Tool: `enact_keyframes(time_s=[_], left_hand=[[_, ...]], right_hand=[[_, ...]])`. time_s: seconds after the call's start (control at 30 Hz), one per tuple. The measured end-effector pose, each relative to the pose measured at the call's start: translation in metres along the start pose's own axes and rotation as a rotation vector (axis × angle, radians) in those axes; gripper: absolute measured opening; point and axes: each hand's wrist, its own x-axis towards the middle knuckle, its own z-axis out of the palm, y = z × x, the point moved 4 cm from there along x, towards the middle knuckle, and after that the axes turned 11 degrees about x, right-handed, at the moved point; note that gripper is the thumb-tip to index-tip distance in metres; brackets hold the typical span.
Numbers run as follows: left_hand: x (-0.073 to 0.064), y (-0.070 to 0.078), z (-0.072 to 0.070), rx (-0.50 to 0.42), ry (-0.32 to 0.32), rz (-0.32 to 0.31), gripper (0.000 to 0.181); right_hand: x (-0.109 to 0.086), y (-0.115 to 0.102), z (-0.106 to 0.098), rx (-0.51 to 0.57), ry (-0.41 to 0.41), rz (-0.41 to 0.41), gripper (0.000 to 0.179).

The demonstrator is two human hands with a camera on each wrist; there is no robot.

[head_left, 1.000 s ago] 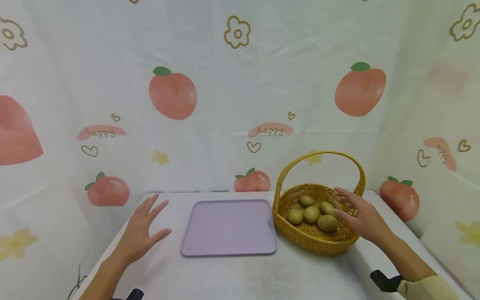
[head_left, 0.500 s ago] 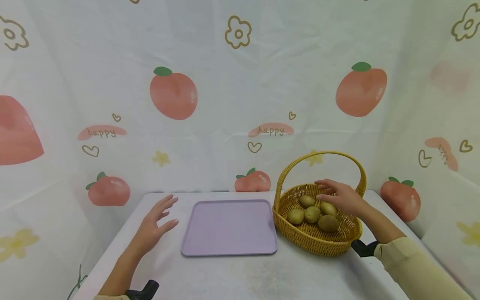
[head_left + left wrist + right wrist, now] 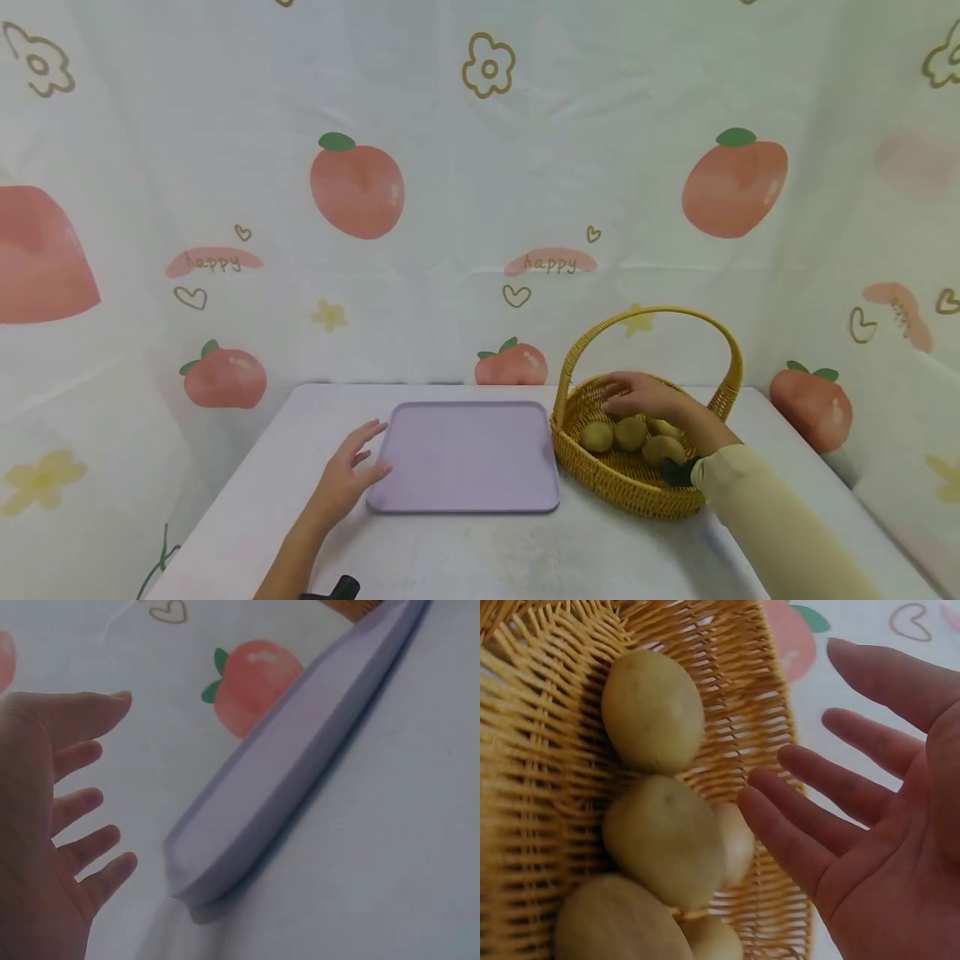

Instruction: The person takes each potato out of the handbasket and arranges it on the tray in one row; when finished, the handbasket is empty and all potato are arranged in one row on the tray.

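My right hand (image 3: 648, 397) hovers over the wicker basket (image 3: 626, 493), fingers spread and holding nothing. Several potatoes (image 3: 597, 437) lie in the basket, one of them partly hidden below the hand. In the right wrist view, the fingertips point across the basket's edge toward a potato (image 3: 667, 840) in the middle of the group. At the left edge of a flat lilac tray (image 3: 465, 458) is my left hand (image 3: 345, 482), its fingers loosely extended with nothing between them. The left wrist view shows this hand (image 3: 52, 817) beside the tray's corner, a gap between them.
The white table (image 3: 442, 554) carries the tray in the middle and the basket close to its right. A tall arched handle (image 3: 656, 310) rises over the basket. Behind stands a white curtain (image 3: 442, 325) printed with peaches and flowers.
My right hand has moved left and lower over the basket, now covering some potatoes. My left hand has shifted right and nearer, up to the tray's left edge. Tray and basket stay put.
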Motion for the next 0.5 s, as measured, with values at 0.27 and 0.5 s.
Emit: enact_keyframes(time_s=[0.27,0.5], left_hand=[[-0.005,-0.015,0.013,-0.047,-0.019,-0.033,0.060],[-0.006,-0.015,0.012,-0.038,-0.021,-0.032,0.059]], right_hand=[[0.022,0.009,0.019,-0.072,-0.112,0.036,0.044],[0.024,0.013,0.026,-0.178,-0.164,0.096,0.048]])
